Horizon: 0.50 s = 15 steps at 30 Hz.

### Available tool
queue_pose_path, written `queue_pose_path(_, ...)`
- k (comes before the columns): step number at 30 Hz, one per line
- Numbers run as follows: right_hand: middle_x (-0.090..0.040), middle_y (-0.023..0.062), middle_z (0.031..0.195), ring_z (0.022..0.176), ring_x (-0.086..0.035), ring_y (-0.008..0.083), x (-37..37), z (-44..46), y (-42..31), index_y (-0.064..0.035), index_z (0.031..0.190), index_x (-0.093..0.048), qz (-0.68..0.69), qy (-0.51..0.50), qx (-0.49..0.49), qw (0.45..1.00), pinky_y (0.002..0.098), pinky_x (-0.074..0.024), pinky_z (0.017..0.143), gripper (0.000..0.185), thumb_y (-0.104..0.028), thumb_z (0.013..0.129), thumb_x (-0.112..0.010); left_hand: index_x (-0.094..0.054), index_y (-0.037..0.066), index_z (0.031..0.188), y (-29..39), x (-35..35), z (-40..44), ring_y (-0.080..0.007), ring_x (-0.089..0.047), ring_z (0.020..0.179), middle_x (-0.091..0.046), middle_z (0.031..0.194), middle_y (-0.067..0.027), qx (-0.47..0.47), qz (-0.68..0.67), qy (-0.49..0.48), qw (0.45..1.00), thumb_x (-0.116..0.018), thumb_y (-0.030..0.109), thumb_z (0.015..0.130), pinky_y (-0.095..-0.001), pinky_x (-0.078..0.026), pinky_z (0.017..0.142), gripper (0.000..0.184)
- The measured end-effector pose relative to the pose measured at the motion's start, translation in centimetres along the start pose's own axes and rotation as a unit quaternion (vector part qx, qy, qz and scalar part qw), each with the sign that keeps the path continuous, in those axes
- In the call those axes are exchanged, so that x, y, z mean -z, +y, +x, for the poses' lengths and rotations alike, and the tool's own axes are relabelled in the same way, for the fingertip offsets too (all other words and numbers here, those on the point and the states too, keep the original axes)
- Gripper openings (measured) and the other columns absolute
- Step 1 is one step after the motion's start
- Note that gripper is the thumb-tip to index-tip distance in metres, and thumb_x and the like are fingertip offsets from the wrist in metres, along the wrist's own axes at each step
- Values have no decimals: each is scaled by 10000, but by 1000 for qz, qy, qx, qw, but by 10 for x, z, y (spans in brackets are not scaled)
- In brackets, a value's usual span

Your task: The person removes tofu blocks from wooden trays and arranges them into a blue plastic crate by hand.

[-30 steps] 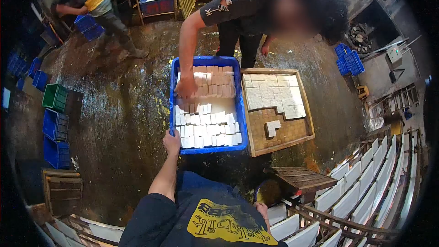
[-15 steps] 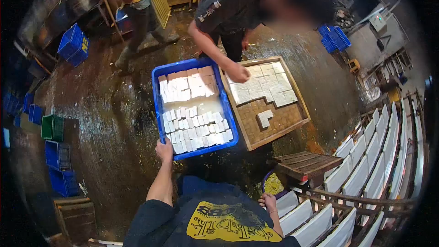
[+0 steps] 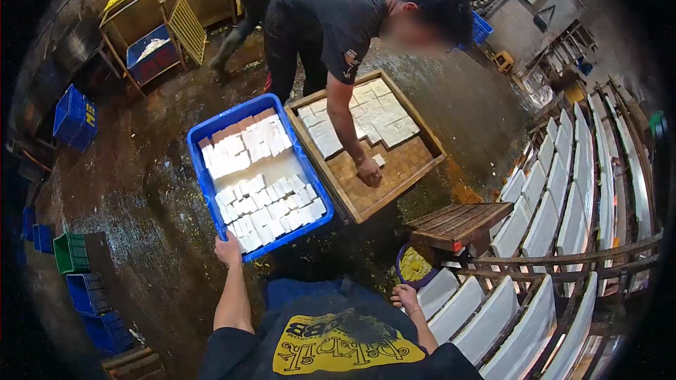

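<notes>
My left hand (image 3: 228,250) is closed on the near-left corner of a blue plastic crate (image 3: 204,200). Rows of white tofu blocks (image 3: 271,207) lie in the crate in two groups, with cloudy liquid between them. My right hand (image 3: 406,297) hangs low beside a purple basin (image 3: 421,283) of yellow stuff. Its fingers are curled, and whatever they may hold is hidden. To the right of the crate is a wooden tray (image 3: 440,157), partly covered with cut white tofu (image 3: 380,114). A co-worker's hand (image 3: 369,172) reaches into its bare part, next to a small white piece (image 3: 379,160).
The co-worker (image 3: 331,21) leans over the tray from the far side. A small wooden table (image 3: 461,224) stands near my right, beside racks with white panels (image 3: 486,320). Blue crates (image 3: 75,118) and a green crate (image 3: 71,252) line the left. Another person (image 3: 246,14) stands behind.
My view has shifted, and crate and tray appear further left. The co-worker's hand has moved from the tofu to the tray's bare part, where the L-shaped white cluster is now a small piece.
</notes>
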State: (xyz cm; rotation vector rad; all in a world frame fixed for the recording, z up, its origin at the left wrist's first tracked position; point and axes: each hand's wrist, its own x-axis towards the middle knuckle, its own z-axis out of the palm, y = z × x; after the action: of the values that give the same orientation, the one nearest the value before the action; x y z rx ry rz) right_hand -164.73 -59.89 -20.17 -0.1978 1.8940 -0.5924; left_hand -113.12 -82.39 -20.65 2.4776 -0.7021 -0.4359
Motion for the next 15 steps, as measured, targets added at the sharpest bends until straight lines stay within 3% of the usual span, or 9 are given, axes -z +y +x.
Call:
queue_pose_path(4, -612, 31, 803, 586, -623, 134, -1, 2, 6, -47, 1155, -573, 18, 0, -18, 1000, 278, -516, 470, 307, -119, 859, -615, -667, 15, 973, -1, 1, 1, -436, -632, 876, -670, 899, -249, -10, 4, 5, 1000, -565, 392, 835, -526, -472, 804, 413)
queue_pose_path(15, -607, 64, 842, 622, -636, 165, 1, -2, 0, -12, 1153, -542, 0, 6, -4, 1000, 281, -517, 480, 283, -92, 885, -586, -669, 31, 1011, 3, 5, -2, -433, -628, 902, -676, 931, -233, 5, 13, -9, 1000, -563, 422, 839, -518, -472, 826, 440)
